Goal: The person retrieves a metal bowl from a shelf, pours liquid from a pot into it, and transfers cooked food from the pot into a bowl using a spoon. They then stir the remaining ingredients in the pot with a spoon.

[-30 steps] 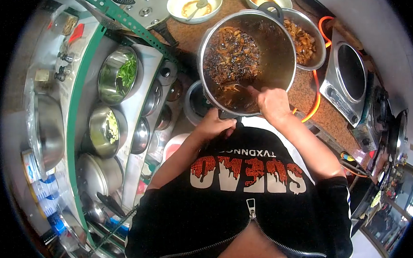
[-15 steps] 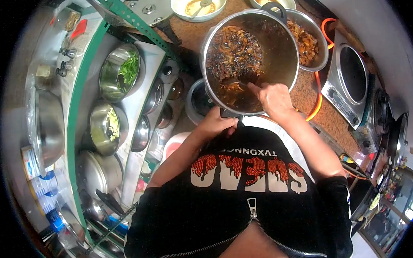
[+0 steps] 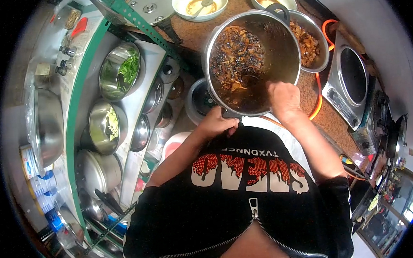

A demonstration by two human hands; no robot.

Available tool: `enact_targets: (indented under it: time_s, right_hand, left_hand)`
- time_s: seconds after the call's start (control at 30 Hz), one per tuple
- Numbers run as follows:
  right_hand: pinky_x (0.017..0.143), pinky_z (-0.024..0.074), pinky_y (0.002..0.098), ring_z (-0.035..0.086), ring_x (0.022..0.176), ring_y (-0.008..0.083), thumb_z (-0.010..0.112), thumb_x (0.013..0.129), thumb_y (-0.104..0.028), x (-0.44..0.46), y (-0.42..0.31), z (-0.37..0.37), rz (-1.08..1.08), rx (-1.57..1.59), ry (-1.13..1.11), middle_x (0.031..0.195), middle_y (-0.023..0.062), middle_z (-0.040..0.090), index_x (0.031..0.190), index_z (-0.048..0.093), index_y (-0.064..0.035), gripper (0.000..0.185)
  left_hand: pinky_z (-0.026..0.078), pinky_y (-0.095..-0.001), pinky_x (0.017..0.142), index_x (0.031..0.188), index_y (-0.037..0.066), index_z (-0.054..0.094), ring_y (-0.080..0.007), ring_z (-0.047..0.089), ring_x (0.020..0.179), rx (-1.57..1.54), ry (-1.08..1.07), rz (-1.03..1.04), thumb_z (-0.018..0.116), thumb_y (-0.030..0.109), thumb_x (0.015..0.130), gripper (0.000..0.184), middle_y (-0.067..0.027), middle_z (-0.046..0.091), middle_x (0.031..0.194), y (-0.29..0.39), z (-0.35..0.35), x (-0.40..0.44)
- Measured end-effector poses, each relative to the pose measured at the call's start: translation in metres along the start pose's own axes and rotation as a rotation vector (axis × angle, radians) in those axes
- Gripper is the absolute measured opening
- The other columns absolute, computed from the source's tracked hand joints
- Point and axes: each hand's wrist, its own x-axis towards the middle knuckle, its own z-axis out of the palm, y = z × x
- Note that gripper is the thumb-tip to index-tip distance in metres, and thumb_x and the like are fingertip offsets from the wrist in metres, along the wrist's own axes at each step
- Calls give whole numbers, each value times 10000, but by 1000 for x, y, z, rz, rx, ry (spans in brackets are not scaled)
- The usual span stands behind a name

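Wide metal pot (image 3: 281, 53) at the near edge of the brown tabletop (image 3: 187, 27), with dark, glossy food (image 3: 238, 55) inside. Left hand (image 3: 218, 121): closed around the pot's near handle (image 3: 230, 113). Right hand (image 3: 285, 99): fingers curled at the near rim; from here I cannot tell how tightly they close, or on what. Metal bowl (image 3: 324, 52) of brown pieces just beside the pot.

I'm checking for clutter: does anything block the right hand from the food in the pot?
Nothing visible does. The right hand is at the near right side of the open pot, with no lid or other obstacle showing before the dark food. The left hand is aside, at the near handle.
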Motion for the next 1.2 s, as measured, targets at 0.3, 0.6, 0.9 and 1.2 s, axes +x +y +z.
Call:
enact_targets:
  time_s: [0.3, 0.6, 0.9, 1.2]
  right_hand:
    - [661, 538, 339, 676, 777, 244, 530, 810, -117, -2, -13, -9, -36, 23, -138, 793, 108, 676, 848, 675, -88, 153]
    - [693, 535, 355, 670, 794, 275, 544, 787, -84, -3, -16, 1, -51, 123, -109, 801, 128, 673, 861, 667, -63, 145]
    - [694, 532, 368, 664, 788, 295, 591, 742, -83, -2, -20, 0, -13, 197, -95, 785, 143, 666, 830, 651, -59, 109]
    - [698, 525, 389, 656, 761, 316, 553, 727, -44, -5, -16, 11, -59, 324, 49, 745, 153, 657, 824, 646, -51, 135]
  left_hand:
    - [425, -283, 515, 693, 20, 531, -139, 530, 527, 0, -6, -3, 559, 79, 811, 135, -44, 545, 592, 2, 0, 0]
    - [426, -283, 512, 731, 16, 528, -140, 534, 528, -8, 27, -29, 567, 78, 812, 109, -44, 545, 601, 5, 2, -3]
    - [436, -281, 512, 772, 15, 527, -140, 541, 544, -14, 27, -30, 568, 67, 814, 78, -47, 552, 639, 3, 2, -1]
    - [432, -277, 516, 750, 16, 534, -137, 542, 540, 58, -32, -16, 557, 66, 812, 82, -46, 556, 612, 3, 0, 0]
